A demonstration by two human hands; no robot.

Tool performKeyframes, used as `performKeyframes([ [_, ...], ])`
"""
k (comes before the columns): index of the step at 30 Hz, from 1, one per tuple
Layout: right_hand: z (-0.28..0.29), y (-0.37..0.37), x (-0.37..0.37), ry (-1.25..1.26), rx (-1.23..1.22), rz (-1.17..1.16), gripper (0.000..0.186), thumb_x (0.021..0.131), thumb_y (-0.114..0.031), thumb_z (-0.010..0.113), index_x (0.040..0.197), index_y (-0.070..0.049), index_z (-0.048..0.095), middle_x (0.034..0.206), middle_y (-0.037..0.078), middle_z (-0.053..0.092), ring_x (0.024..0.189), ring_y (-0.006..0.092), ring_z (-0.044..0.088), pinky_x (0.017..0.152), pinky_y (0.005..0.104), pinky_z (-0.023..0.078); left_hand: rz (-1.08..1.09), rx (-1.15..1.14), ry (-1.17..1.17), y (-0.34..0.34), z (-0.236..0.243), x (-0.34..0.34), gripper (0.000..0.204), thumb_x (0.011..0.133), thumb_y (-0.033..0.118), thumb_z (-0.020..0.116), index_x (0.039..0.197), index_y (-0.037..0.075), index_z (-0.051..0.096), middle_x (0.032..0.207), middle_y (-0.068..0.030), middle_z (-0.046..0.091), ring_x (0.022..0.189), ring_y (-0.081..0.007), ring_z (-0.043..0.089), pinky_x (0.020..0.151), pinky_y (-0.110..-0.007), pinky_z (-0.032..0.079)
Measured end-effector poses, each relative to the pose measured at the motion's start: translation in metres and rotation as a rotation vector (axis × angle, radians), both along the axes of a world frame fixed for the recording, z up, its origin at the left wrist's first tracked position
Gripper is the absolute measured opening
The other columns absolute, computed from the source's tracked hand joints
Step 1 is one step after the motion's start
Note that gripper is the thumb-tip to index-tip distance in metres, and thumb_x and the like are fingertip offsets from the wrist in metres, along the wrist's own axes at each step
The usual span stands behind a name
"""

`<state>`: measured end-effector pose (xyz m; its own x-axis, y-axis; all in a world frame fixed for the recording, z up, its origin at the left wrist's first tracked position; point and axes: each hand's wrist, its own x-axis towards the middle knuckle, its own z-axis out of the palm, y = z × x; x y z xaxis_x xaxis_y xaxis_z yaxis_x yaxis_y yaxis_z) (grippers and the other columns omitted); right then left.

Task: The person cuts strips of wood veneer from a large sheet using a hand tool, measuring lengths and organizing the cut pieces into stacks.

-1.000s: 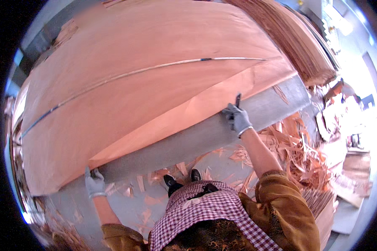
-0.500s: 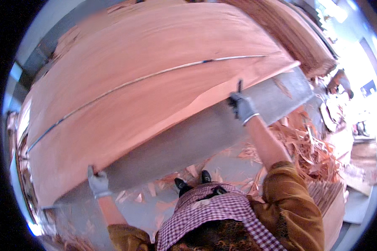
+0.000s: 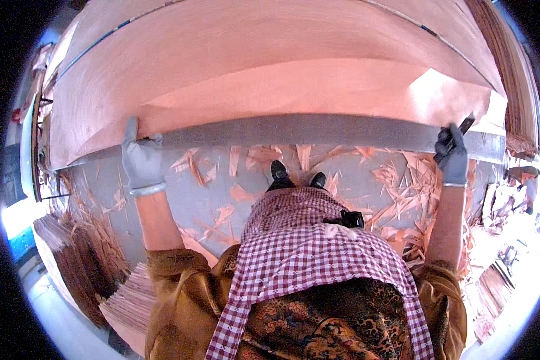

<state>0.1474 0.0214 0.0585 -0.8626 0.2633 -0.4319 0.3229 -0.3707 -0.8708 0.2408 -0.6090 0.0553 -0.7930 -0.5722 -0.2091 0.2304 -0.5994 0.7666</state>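
A broad, thin pinkish wood veneer sheet point(image 3: 282, 84) covers the bench in front of me, its near edge bulging up. My left hand point(image 3: 143, 157), in a grey glove, is at the sheet's near left edge. One finger points forward along the sheet and the others curl at its edge. At the near right corner, my right hand point(image 3: 455, 157), gloved too, is closed around a narrow dark tool point(image 3: 467, 125) whose exact kind I cannot make out. That hand is against the sheet's corner, where the veneer rises and catches bright light.
A grey bench edge point(image 3: 294, 130) runs below the sheet. A long thin rod point(image 3: 123, 25) lies across the veneer. Veneer scraps point(image 3: 408, 186) litter the floor around my shoes. Veneer stacks point(image 3: 81, 270) stand at the lower left, and another stack point(image 3: 513, 78) at the far right.
My view has turned and shifted so the bench edge runs level. Both hands remain at the sheet's near edge, and the veneer by my right hand now bulges higher.
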Motion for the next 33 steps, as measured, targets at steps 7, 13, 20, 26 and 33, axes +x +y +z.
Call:
performKeyframes([
  [7, -0.052, -0.003, 0.121, -0.169, 0.008, 0.03, 0.01, 0.088, -0.022, 0.06, 0.085, -0.012, 0.059, 0.068, 0.001, 0.059, 0.047, 0.0092, 0.049, 0.038, 0.0209, 0.037, 0.015, -0.036, -0.183, 0.01, -0.051, 0.086, 0.026, 0.088, 0.01, 0.056, 0.114, 0.005, 0.054, 0.105, -0.0061, 0.06, 0.097, -0.0154, 0.057, 0.082, -0.032, 0.048],
  [13, -0.072, 0.019, 0.194, -0.245, -0.053, -0.028, 0.01, 0.085, -0.019, 0.061, 0.083, -0.01, 0.058, 0.067, 0.003, 0.059, 0.047, 0.0116, 0.051, 0.037, 0.0234, 0.038, 0.131, 0.039, -0.257, 0.055, -0.075, 0.178, 0.029, 0.083, 0.007, 0.058, 0.111, 0.013, 0.053, 0.088, -0.0016, 0.058, 0.07, -0.0136, 0.054, 0.061, -0.024, 0.048],
  [20, -0.094, 0.054, 0.253, -0.328, -0.037, 0.014, 0.013, 0.083, -0.021, 0.064, 0.082, -0.008, 0.059, 0.068, 0.006, 0.062, 0.05, 0.0143, 0.055, 0.038, 0.0246, 0.04, 0.02, 0.051, -0.274, 0.084, -0.125, 0.266, 0.019, 0.085, 0.014, 0.056, 0.102, 0.008, 0.057, 0.096, -0.0046, 0.061, 0.083, -0.0157, 0.06, 0.066, -0.028, 0.051],
  [26, -0.069, 0.043, 0.261, -0.505, 0.193, 0.438, 0.021, 0.083, -0.023, 0.065, 0.083, -0.003, 0.062, 0.072, 0.008, 0.065, 0.056, 0.0141, 0.059, 0.039, 0.0227, 0.038, 0.32, 0.164, -0.486, 0.089, -0.131, 0.268, 0.019, 0.086, 0.017, 0.056, 0.103, 0.008, 0.057, 0.101, -0.0079, 0.061, 0.09, -0.0197, 0.059, 0.07, -0.031, 0.051],
  [33, -0.035, -0.068, 0.145, 0.624, 1.21, 0.635, 0.03, 0.078, -0.014, 0.065, 0.106, -0.003, 0.06, 0.108, 0.016, 0.061, 0.092, 0.0275, 0.062, 0.073, 0.0344, 0.051, -0.025, -0.347, -0.436, 0.025, -0.185, 0.242, 0.016, 0.087, 0.022, 0.057, 0.096, 0.01, 0.051, 0.084, -0.0047, 0.052, 0.075, -0.02, 0.053, 0.07, -0.033, 0.048],
])
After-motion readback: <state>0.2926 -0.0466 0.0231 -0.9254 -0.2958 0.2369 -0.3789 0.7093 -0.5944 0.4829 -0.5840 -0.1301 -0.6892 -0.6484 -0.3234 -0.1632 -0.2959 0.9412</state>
